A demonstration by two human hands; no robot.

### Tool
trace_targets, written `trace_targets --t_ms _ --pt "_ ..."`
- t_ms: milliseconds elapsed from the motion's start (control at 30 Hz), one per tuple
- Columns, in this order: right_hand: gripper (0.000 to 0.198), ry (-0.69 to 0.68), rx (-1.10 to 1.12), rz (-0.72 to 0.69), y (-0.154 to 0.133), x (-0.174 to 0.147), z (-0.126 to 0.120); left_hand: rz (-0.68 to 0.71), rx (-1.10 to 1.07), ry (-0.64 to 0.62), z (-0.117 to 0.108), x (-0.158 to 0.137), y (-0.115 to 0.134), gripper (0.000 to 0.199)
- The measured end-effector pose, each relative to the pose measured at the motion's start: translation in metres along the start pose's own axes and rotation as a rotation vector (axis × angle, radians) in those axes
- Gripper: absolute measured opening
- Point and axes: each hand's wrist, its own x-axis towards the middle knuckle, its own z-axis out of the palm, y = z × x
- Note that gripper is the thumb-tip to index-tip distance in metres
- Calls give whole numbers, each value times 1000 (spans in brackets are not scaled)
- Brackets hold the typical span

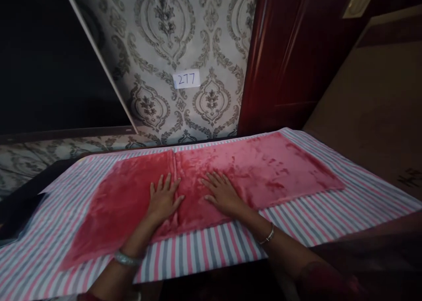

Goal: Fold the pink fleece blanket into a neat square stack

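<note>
Resting L hand (162, 203) & R hand (224, 197) palm-down on red plush cloth (121, 195), w/ fingers spread, gripping nothing. Got cloth laid atop striped sheet (201, 250), nr wall (211, 28) w/ "277" label (187, 78).

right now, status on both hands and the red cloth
Left hand, right hand: open, palms down on red cloth. Cloth lying flat on striped sheet. Only the hands on top.

And here's the wall right in front of me, papered in grey-and-white medallions (211, 41), a white slip (187, 85) reading 277 stuck on it! Big dark screen (59, 63) on my left, glossy deep-red woodwork (290, 50) to the right, brown cardboard (372, 90) beyond, all in dim light.
</note>
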Motion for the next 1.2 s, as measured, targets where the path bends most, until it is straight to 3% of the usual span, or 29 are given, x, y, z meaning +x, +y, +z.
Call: trace_targets --t_ms 100,167,267,400,600,767,933,1067,1200 --pt "57 -9 16 -5 14 1 -12 1 40 -13 8 -2 3 63" --pt "55 18 -1 67 31 7 -29 -10 12 -68 2 1 0 64" --pt "57 58 -65 281 74 14 -57 -33 -49 -92 -16 17 -2 66" --pt "57 51 -151 557 146 5 -76 85 -16 3 -28 48 11 65" --pt "58 34 -219 660 226 -36 -78 151 127 5 4 66 25 60" --pt "55 105 -235 791 269 -54 -97 166 178 40 15 69 19 61" --pt "54 276 -171 1059 303 -56 -127 176 201 57 19 72 15 64" --pt "50 246 -92 1172 331 -54 -144 178 205 66 22 73 12 65" --pt "50 198 -19 1163 356 -44 -153 184 160 67 22 72 12 64"
